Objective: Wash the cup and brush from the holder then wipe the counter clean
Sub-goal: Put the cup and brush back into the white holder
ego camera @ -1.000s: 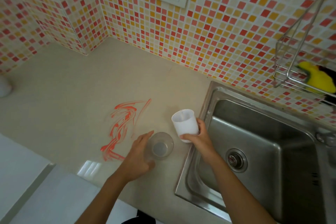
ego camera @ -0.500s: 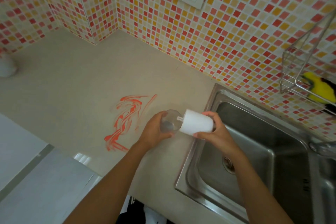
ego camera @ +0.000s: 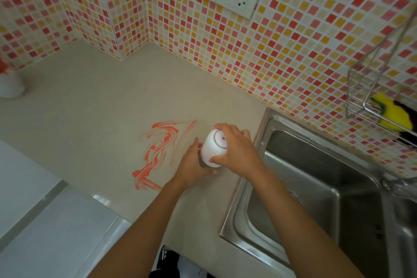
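Two bare forearms rise from the bottom edge of the frame — no sleeves, watch or rings on the left hand (ego camera: 194, 162) or right hand (ego camera: 237, 153) (nails short).

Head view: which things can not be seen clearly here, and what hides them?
- Clear cup under the white cup: head view, almost wholly hidden by the left hand and right hand.
- White object at far left: cut by the frame edge.
- Faucet: cut by the right edge.
- Sink drain: behind the right forearm.
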Demonstrator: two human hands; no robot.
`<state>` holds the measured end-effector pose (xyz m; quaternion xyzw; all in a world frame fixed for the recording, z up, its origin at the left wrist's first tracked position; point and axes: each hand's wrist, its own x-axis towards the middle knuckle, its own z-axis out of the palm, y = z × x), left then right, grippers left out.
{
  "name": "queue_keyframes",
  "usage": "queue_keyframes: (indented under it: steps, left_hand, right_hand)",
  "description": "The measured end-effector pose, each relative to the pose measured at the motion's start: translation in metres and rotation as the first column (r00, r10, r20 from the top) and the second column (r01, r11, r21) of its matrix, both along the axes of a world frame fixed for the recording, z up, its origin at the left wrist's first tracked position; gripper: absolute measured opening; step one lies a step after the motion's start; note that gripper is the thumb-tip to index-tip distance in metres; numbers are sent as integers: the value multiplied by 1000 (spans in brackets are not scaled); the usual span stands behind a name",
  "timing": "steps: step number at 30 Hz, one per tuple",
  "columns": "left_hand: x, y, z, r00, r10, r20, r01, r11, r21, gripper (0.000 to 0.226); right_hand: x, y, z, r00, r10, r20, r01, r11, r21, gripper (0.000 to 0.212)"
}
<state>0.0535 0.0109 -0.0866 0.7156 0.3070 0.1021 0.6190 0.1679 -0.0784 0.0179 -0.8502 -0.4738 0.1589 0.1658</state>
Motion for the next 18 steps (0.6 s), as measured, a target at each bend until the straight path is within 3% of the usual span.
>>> queue_keyframes:
  steps: [2,7,18]
  left_hand:
    - [-4,-1,-1,999,5,53,-4,1000,-15,114]
    - [-4,-1,15,995,8,96,-20,992,124,76]
    - [-3,-1,11,999,-18,43,9,983,182,82]
  right_hand:
    - [-3,-2,-14,996,-28,-86,32,999,43,85]
    - [-10,-10,-35,949,-137,-285,173,979,106,93]
    - [-10,-7,-54,874,-181,-452,270,952,141,90]
